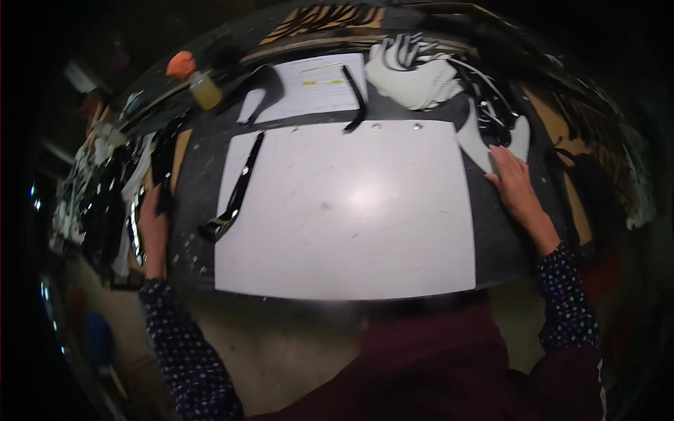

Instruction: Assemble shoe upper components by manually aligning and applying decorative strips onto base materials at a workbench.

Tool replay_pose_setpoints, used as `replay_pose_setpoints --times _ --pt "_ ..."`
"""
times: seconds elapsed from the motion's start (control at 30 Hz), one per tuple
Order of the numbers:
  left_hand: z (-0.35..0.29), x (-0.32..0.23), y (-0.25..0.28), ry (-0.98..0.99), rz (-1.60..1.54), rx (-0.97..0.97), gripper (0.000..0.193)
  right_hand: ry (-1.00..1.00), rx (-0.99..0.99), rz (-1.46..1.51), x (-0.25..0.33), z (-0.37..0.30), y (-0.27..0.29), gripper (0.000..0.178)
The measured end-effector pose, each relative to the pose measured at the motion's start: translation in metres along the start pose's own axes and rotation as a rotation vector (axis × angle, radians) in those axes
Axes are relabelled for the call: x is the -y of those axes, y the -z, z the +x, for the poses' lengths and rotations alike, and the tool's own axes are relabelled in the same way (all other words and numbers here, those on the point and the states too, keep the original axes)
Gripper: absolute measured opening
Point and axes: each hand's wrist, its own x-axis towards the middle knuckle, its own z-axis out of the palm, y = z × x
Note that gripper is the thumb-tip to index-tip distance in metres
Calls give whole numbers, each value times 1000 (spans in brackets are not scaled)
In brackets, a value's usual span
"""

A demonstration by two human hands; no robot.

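Note:
At the table's left edge, my left hand (152, 226) is closed at the lower end of a glossy black curved strip (166, 151); its fingertips are partly hidden. On the right, my right hand (514, 184) grips the lower part of a white curved forked piece (476, 149), thumb at its edge and fingers over it. Glossy black parts (495, 112) lie between the arms of that piece. Midway between my hands is a white board (337, 210). A single black curved strip (242, 184) rests across the board's left edge.
Beyond the board lie a printed sheet (295, 98), another black strip (357, 98) and white gloves or cloth (414, 81). A bottle of yellowish liquid (206, 91) with an orange top stands at the back left. Racks of black parts (326, 21) line the far side.

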Motion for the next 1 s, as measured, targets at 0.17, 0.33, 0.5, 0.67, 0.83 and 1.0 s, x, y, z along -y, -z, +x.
replay_pose_setpoints --times 0.17,0.33,0.5,0.67,0.83,1.0 --pt "-16 -165 -11 -242 -10 74 37 172 -66 -263 1 3 -9 53" --pt "-29 -196 -67 -116 122 -26 32 96 -284 -195 12 8 32 44" --pt "-23 -195 -67 -64 88 27 30 -364 -376 314 -10 -20 84 37" --pt "-22 -230 -48 -6 -528 66 40 -566 -430 978 -20 -36 121 46" --pt "-50 -320 -20 -136 -800 522 38 -600 117 1042 -31 -54 69 40" --pt "-94 -332 -35 -272 -612 663 55 -138 -106 585 47 -35 48 33"
